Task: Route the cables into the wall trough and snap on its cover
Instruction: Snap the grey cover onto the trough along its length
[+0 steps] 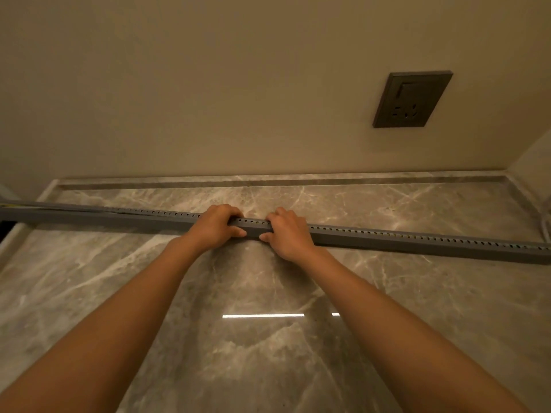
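A long grey slotted cable trough (417,241) lies across the marble countertop (268,338), running from the left edge to the far right. My left hand (216,226) and my right hand (287,234) sit side by side on its middle, fingers curled over the top and thumbs pressed against the near side. At the left end the grey cover (59,208) looks slightly raised above the trough. Yellowish cable shows faintly through the slots on the right. A white cable (546,226) hangs at the far right edge.
A dark wall socket with a switch (413,99) is mounted on the beige wall above right. A low marble ledge (268,182) runs along the back of the countertop. The counter's left edge drops off near the trough's left end.
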`<action>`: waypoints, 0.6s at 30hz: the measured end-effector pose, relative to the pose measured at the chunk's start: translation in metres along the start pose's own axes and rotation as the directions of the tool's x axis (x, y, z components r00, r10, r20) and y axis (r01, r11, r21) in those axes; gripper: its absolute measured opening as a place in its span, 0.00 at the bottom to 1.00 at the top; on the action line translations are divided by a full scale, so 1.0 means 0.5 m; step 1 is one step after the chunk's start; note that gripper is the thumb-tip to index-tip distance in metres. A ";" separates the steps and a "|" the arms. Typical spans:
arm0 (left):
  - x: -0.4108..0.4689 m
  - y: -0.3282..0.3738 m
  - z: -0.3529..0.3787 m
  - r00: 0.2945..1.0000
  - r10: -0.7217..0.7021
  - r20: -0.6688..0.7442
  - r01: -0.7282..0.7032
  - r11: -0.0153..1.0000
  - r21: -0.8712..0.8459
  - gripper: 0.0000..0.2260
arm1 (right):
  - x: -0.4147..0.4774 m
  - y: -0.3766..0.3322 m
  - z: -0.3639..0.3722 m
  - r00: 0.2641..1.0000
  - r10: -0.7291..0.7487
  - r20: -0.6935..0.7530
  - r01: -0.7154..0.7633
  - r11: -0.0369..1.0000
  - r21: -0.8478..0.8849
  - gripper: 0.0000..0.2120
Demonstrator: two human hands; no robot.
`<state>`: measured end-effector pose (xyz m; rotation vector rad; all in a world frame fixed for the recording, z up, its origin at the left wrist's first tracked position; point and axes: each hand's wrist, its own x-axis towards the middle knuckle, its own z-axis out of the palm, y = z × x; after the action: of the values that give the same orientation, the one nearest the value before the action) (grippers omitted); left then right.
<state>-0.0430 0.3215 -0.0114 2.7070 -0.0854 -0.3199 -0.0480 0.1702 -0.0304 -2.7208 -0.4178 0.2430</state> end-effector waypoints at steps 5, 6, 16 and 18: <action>-0.001 -0.001 0.002 0.999 0.043 -0.019 -0.041 0.993 0.107 0.13 | 0.006 -0.005 0.005 1.000 0.002 -0.030 -0.001 0.999 0.034 0.15; -0.002 0.000 0.003 0.998 0.050 -0.032 -0.046 0.992 0.117 0.13 | 0.005 -0.005 0.003 0.999 0.001 -0.035 0.001 0.999 0.041 0.15; 0.009 -0.046 -0.008 0.981 0.196 0.014 -0.196 0.977 0.083 0.15 | 0.016 -0.037 0.000 0.994 0.106 -0.014 -0.106 0.994 0.020 0.15; 0.008 -0.082 -0.028 0.980 0.196 0.038 -0.199 0.976 0.089 0.17 | 0.022 -0.064 0.011 0.994 0.112 -0.020 -0.112 0.994 -0.005 0.16</action>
<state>-0.0351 0.3639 -0.0166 2.7561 -0.3843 -0.3024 -0.0471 0.2036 -0.0241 -2.7540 -0.2612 0.2445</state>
